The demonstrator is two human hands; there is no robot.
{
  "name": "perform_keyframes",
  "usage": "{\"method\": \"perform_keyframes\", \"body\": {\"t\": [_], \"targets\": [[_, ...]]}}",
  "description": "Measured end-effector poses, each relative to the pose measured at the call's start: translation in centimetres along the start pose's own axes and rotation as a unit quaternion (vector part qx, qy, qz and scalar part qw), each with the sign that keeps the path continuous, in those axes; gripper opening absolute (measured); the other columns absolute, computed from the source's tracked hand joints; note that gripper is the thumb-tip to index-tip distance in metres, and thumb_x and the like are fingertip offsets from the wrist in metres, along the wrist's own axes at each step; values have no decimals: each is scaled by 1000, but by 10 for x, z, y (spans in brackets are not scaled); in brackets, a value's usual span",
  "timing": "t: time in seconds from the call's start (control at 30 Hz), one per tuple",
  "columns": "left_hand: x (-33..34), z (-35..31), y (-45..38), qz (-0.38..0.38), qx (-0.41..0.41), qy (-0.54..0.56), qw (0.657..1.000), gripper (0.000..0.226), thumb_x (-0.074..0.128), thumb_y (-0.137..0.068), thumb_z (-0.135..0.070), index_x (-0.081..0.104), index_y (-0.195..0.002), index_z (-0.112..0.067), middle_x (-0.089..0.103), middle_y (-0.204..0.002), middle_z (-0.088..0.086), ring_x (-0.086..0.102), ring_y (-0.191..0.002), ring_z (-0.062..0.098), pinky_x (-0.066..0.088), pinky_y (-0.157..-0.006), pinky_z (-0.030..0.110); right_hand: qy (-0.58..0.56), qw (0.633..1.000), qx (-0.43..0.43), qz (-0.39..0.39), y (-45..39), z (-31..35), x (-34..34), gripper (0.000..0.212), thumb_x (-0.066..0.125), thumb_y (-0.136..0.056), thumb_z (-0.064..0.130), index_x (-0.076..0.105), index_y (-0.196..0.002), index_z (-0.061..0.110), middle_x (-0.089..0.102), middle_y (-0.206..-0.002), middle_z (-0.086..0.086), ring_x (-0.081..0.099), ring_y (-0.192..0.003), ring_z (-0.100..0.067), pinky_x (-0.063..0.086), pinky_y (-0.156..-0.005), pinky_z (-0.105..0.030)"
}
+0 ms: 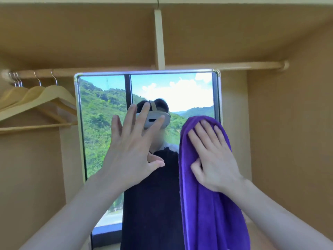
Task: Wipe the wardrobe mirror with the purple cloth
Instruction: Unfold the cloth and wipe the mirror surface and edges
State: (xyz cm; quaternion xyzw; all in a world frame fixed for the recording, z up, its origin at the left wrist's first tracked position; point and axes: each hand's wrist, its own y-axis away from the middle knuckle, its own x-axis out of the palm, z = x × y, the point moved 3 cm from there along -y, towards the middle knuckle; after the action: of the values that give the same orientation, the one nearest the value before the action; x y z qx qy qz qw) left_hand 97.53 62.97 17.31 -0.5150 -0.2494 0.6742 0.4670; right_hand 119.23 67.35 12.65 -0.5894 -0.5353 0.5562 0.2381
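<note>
While the purple cloth (207,204) is pressed flat by the right hand (214,159) near the mirror (100,123) right edge, overlapping strokes toward the left edge are advised; left hand (133,148) is splayed, empty.

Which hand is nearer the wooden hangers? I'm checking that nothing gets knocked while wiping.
Left. The left hand is spread open over the mirror, just right of the hangers. The right hand presses the purple cloth near the mirror's far right edge.
</note>
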Motion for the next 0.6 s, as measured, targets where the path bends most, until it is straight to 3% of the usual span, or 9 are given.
{"method": "perform_keyframes", "body": {"t": [0.2, 0.33, 0.4, 0.5, 0.6], "targets": [[-11, 11, -44, 8, -31, 24, 999, 132, 68, -63, -85, -3, -163, -39, -17, -172, 1, -16, -158, 30, 4, -123, 65, -39, 995, 66, -70, -73, 4, -27, 74, 42, -88, 32, 26, -159, 16, 20, -168, -6, 7, -157, -25, 9, -127, -49], [-7, 13, -44, 2, -29, 33, 999, 120, 40, -67, -95, -7, -163, -41, -23, -171, -2, -22, -157, 27, -3, -124, 62, -1, 992, -124, -10, -55, 3, -17, 75, 47, -89, 40, 28, -159, 21, 21, -168, -3, 10, -157, -23, 7, -127, -47], [-6, 14, -44, 5, -31, 26, 999, 128, 55, -65, -93, -11, -161, -42, -26, -170, -3, -25, -156, 26, -6, -124, 60, 45, 987, -156, 7, -52, -20, -24, 77, 49, -88, 42, 30, -158, 17, 22, -167, -7, 12, -157, -26, 11, -127, -46], [-9, 11, -46, 17, -36, 7, 999, 136, 68, -61, -88, -11, -161, -41, -26, -170, 0, -22, -157, 31, -1, -124, 64, 49, 996, -72, -14, -74, -44, -43, 76, 46, -88, 38, 34, -154, 4, 26, -164, -17, 14, -156, -33, 21, -124, -49], [-15, 4, -50, 32, -43, -4, 999, 135, 75, -57, -84, 0, -160, -39, -13, -171, 4, -11, -157, 35, 8, -122, 65, 33, 999, -19, -29, -98, -30, -50, 78, 41, -86, 34, 30, -155, 0, 22, -166, -20, 9, -157, -33, 16, -126, -49]]}}
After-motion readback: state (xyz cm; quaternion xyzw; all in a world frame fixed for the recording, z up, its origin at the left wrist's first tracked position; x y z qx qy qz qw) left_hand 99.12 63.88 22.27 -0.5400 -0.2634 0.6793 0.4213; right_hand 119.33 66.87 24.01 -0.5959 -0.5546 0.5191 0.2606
